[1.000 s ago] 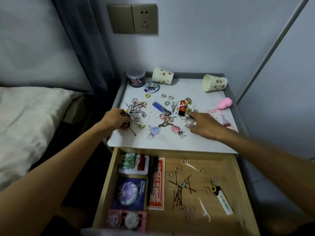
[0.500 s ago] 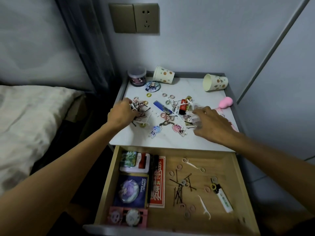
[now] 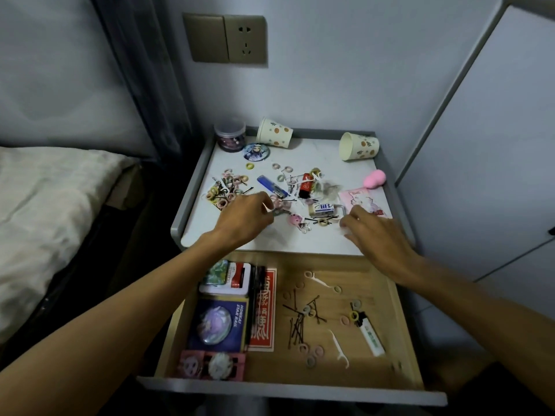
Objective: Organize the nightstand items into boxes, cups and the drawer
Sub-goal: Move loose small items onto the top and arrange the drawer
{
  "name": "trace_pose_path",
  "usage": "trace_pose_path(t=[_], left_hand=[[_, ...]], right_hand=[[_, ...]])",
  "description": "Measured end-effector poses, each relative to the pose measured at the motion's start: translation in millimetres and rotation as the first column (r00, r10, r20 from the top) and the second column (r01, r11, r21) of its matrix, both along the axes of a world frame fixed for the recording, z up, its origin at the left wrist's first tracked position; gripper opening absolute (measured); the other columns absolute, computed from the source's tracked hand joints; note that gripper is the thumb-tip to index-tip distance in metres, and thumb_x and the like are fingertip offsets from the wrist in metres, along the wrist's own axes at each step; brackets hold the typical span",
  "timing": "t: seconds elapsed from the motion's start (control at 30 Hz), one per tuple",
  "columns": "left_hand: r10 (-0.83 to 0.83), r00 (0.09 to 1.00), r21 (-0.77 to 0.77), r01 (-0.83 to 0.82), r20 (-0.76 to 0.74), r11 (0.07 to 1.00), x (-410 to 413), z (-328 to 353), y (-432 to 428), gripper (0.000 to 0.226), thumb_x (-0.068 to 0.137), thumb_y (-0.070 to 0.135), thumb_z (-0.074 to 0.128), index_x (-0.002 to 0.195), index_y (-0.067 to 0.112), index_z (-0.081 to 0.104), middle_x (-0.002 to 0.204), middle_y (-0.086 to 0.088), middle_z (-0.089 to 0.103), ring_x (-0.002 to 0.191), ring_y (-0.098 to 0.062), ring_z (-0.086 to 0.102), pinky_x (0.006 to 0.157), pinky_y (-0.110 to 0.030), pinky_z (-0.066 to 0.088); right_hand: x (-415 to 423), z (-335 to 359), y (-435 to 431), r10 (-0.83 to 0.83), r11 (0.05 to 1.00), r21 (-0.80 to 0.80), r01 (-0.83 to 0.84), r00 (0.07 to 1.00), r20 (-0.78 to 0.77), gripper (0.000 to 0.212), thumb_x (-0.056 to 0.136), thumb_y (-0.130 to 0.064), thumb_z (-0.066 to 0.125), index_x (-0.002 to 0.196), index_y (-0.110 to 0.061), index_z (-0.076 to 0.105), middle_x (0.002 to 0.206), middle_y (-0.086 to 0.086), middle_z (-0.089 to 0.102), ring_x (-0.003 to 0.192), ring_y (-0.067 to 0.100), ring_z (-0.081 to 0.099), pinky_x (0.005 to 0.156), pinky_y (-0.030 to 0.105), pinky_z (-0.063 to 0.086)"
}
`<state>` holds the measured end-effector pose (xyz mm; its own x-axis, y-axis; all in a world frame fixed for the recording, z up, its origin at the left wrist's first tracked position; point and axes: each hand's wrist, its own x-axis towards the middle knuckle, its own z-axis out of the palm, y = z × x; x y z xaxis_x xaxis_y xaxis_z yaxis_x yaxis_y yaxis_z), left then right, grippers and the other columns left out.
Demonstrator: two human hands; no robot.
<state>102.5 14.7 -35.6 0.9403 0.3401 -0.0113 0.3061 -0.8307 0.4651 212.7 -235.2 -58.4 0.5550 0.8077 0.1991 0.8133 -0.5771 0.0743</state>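
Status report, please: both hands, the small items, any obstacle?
Left hand curled over middle clutter, grip unclear. Right hand curled at front right, hold unclear. Hair ties scattered on nightstand; both paper cups tipped. Drawer open.

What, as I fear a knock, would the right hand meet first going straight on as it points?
Likely the hairpins just ahead of the right hand, then the white box behind them; the hand's height is unclear.

Nightstand top (image 3: 315, 154): smooth white marble-look surface, faint sheen. Drawer (image 3: 378, 298): pale matt wood, visible grain. Rear cup (image 3: 274, 136) and right cup (image 3: 359, 146): matt printed paper; jar (image 3: 229, 136): clear plastic; round badge (image 3: 256, 151): glossy; bed sheet (image 3: 45, 190): crumpled cloth.
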Motion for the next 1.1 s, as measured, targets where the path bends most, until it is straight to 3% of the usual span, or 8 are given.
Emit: trace_pose_path(t=[0.17, 0.37, 0.47, 0.6, 0.7, 0.83, 0.93, 1.1], left_hand=[[-0.129, 0.991, -0.117, 0.124, -0.042, 0.985, -2.6, -13.4, -16.4, 0.019, 0.095, 0.024, 0.062, 0.112, 0.017, 0.066, 0.108, -0.004, 0.071, 0.082, -0.018, 0.064, 0.08, -0.039, 0.056], [-0.208, 0.977, -0.216, 0.194, -0.044, 0.957, -2.6, -22.9, -27.7, 0.017, 0.095, 0.021, 0.062, 0.11, 0.015, 0.067, 0.103, -0.004, 0.071, 0.068, -0.006, 0.061, 0.061, -0.021, 0.048], [-0.277, 0.958, -0.237, 0.254, -0.071, 0.938, -7.2, -25.4, -43.9, 0.016, 0.095, 0.024, 0.063, 0.109, 0.017, 0.067, 0.098, 0.001, 0.071, 0.066, -0.01, 0.067, 0.065, -0.023, 0.051], [-0.428, 0.889, -0.134, 0.41, -0.161, 0.902, -24.7, -49.9, -69.7, 0.025, 0.093, 0.029, 0.066, 0.116, 0.018, 0.065, 0.11, 0.0, 0.069, 0.093, -0.017, 0.065, 0.077, -0.028, 0.047], [-0.498, 0.796, -0.042, 0.516, -0.346, 0.855, -41.6, -78.2, -85.7, 0.07, 0.086, 0.038, 0.072, 0.146, 0.025, 0.039, 0.137, -0.006, 0.051, 0.12, -0.027, 0.055, 0.088, -0.035, 0.046], [-0.464, 0.728, 0.256, 0.639, -0.505, 0.725, -57.5, -116.2, -100.1, 0.114, 0.076, 0.056, 0.074, 0.158, 0.022, 0.001, 0.157, -0.02, 0.016, 0.141, -0.038, 0.025, 0.114, -0.046, 0.025], [-0.443, 0.718, 0.25, 0.636, -0.537, 0.73, -58.9, -134.0, -102.3, 0.123, 0.077, 0.052, 0.075, 0.157, 0.021, -0.013, 0.161, -0.026, -0.009, 0.149, -0.044, -0.003, 0.121, -0.048, 0.002], [-0.441, 0.747, 0.28, 0.62, -0.498, 0.733, -50.1, -146.8, -96.3, 0.146, 0.056, 0.065, 0.084, 0.156, 0.023, -0.014, 0.159, -0.02, 0.003, 0.143, -0.039, 0.017, 0.118, -0.045, 0.023]], right_hand=[[-7.4, -30.9, -12.1, 0.003, 0.997, 0.077, 0.007, 0.992, -0.123, 0.03, 0.095, -0.028, 0.06, 0.121, -0.012, 0.062, 0.116, 0.007, 0.057, 0.101, 0.024, 0.058, 0.073, 0.034, 0.05], [5.0, -34.8, -16.8, 0.027, 1.0, -0.01, -0.026, 0.997, 0.073, 0.039, 0.087, -0.01, 0.068, 0.125, -0.008, 0.062, 0.122, 0.014, 0.062, 0.101, 0.031, 0.054, 0.078, 0.039, 0.049], [-3.8, -27.0, -15.7, 0.002, 1.0, 0.023, -0.004, 0.997, 0.073, 0.044, 0.088, -0.021, 0.068, 0.13, -0.013, 0.059, 0.128, 0.013, 0.057, 0.108, 0.032, 0.053, 0.083, 0.042, 0.047], [-41.7, -19.8, -30.2, 0.1, 0.981, 0.156, -0.116, 0.989, 0.106, 0.044, 0.084, -0.029, 0.065, 0.124, -0.012, 0.058, 0.118, 0.012, 0.051, 0.101, 0.025, 0.049, 0.079, 0.037, 0.046], [-70.1, -28.1, -47.9, 0.239, 0.971, -0.004, -0.239, 0.971, -0.018, 0.027, 0.082, -0.026, 0.072, 0.102, -0.014, 0.059, 0.097, 0.004, 0.058, 0.083, 0.019, 0.058, 0.068, 0.027, 0.044], [-91.1, -53.1, -56.7, -0.228, 0.894, -0.448, 0.031, 0.891, -0.393, 0.077, 0.083, -0.059, 0.065, 0.14, -0.017, 0.036, 0.138, 0.007, 0.047, 0.121, 0.03, 0.053, 0.095, 0.042, 0.048], [-95.8, -69.2, -50.2, -0.46, 0.804, -0.575, 0.151, 0.771, -0.441, 0.118, 0.071, -0.072, 0.068, 0.154, -0.015, 0.006, 0.155, 0.016, 0.021, 0.137, 0.034, 0.036, 0.107, 0.047, 0.039], [-100.3, -97.5, -41.6, -0.558, 0.763, -0.613, 0.206, 0.688, -0.464, 0.128, 0.07, -0.066, 0.074, 0.154, -0.016, -0.009, 0.157, 0.025, 0.002, 0.132, 0.037, 0.043, 0.107, 0.045, 0.04]])
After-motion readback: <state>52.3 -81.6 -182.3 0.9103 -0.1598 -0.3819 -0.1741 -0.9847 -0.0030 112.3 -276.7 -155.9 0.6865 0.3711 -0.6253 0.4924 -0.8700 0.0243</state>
